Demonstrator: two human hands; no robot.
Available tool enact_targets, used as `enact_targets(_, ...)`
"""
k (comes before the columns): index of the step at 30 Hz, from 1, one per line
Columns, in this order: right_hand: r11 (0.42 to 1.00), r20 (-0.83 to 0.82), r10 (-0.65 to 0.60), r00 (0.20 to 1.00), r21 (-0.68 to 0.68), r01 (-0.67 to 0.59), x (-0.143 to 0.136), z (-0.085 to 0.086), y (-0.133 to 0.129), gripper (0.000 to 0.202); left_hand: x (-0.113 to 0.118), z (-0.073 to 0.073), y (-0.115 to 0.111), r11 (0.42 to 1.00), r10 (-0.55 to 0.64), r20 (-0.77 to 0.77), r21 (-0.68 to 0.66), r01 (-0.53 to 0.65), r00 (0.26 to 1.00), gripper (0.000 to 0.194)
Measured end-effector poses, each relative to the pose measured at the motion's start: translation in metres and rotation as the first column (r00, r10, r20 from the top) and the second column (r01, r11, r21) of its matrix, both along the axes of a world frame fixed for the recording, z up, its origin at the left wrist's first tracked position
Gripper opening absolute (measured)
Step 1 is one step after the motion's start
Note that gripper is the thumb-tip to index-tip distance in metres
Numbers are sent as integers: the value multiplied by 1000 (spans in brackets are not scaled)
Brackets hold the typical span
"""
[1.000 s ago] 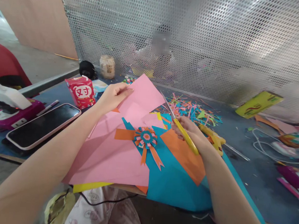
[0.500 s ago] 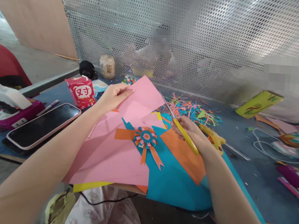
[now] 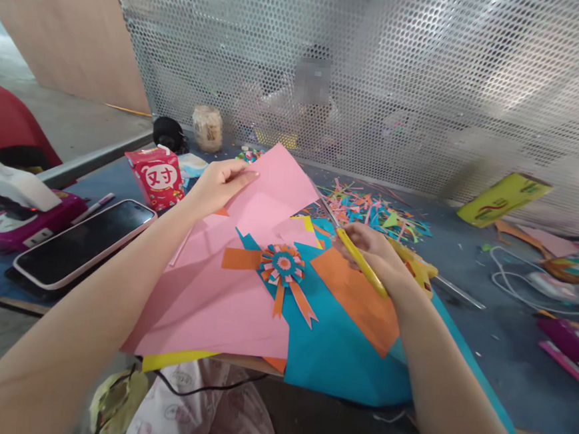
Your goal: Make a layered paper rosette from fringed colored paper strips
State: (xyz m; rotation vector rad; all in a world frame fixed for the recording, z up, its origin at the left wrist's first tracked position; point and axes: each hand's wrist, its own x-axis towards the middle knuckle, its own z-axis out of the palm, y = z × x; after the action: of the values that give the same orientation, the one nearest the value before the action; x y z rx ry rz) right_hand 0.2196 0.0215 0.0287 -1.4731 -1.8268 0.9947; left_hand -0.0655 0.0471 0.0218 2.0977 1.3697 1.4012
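My left hand pinches the left side of a pink sheet of paper, held raised above the table. In my right hand is a pair of scissors with yellow handles; their blades meet the sheet's right edge. Below lies a layered paper rosette in blue, orange and pink with two tails. It rests over larger pink paper and blue paper. An orange paper piece lies under my right hand, and a yellow glue gun sits just beyond that wrist.
A heap of paper strips lies behind the scissors. At left are a phone, a purple power strip and a red snack packet. A yellow box leans near the perforated metal screen. White cable curls at right.
Almost nothing differs. The raised pink sheet and both hands have shifted very slightly; the scissors stay at its right edge.
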Motion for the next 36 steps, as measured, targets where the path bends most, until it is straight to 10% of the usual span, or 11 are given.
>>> enact_targets(36, 998, 63, 15, 998, 64, -19, 2, -1, -3, 51, 0, 2, -3, 998, -40, -3, -56, 40, 999, 28)
